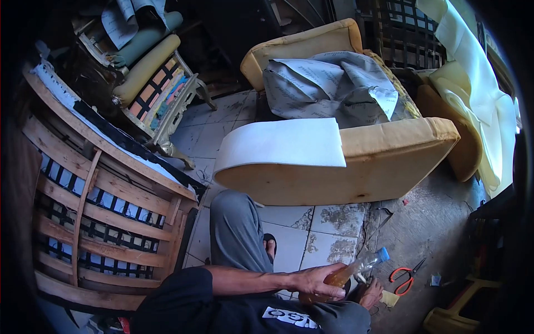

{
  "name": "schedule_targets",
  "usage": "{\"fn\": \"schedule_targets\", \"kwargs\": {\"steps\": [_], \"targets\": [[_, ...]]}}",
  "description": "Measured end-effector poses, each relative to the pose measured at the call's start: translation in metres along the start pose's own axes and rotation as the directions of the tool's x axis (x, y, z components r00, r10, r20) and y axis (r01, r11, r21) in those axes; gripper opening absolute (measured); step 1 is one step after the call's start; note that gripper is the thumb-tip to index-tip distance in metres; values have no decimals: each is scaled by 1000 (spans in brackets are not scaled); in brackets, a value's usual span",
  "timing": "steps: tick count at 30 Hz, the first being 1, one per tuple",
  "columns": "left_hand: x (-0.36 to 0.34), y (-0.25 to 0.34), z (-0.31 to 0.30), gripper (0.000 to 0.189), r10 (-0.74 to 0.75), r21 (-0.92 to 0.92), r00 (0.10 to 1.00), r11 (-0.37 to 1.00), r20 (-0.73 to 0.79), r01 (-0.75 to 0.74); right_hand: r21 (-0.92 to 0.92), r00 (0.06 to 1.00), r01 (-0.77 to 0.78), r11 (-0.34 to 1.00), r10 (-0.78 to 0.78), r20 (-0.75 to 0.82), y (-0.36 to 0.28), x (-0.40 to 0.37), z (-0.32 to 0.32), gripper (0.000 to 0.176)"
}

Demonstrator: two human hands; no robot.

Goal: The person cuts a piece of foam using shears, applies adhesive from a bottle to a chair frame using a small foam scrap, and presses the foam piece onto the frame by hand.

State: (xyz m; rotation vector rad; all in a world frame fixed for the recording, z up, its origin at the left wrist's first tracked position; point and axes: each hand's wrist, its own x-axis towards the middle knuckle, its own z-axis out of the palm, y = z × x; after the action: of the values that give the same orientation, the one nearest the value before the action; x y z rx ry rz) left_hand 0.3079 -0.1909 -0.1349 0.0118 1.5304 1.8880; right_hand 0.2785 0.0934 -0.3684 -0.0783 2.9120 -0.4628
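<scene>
My left hand (321, 282) is wrapped round a clear plastic bottle (342, 276) with a blue cap and amber liquid inside. The bottle lies tilted, its cap end pointing up and to the right. Just beyond my bent right knee is my right hand (369, 293), partly hidden, its fingers curled. A small pale item (360, 277) shows beside it, too small to name. A yellowish scrap (389, 299) lies next to these fingers. On the floor farther right rest orange-handled pliers or cutters (408, 276).
Ahead stands a tan upholstered chair piece (400, 142), with white foam sheet (283, 142) bent over its end and grey printed fabric (328, 83) behind. A slatted wooden frame (105, 245) leans at left. An ornate chair frame (167, 117) stands behind it; pale foam (489, 111) hangs right.
</scene>
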Motion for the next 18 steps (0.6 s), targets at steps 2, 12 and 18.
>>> {"fn": "schedule_targets", "kwargs": {"steps": [2, 12, 18], "targets": [[8, -2, -4, 87, 31, 122, 999, 992, -29, -28, 9, 996, -70, 997, 69, 52, 9, 5, 9, 45], [21, 12, -1, 90, 136, 445, 938, 895, -320, 22, 709, 964, -84, 700, 236, -119, -30, 6, -66, 37], [20, 29, -6, 90, 32, 399, 939, 910, -342, 115, 854, 875, -211, 475, 481, -52, -52, 15, -41, 50]]}}
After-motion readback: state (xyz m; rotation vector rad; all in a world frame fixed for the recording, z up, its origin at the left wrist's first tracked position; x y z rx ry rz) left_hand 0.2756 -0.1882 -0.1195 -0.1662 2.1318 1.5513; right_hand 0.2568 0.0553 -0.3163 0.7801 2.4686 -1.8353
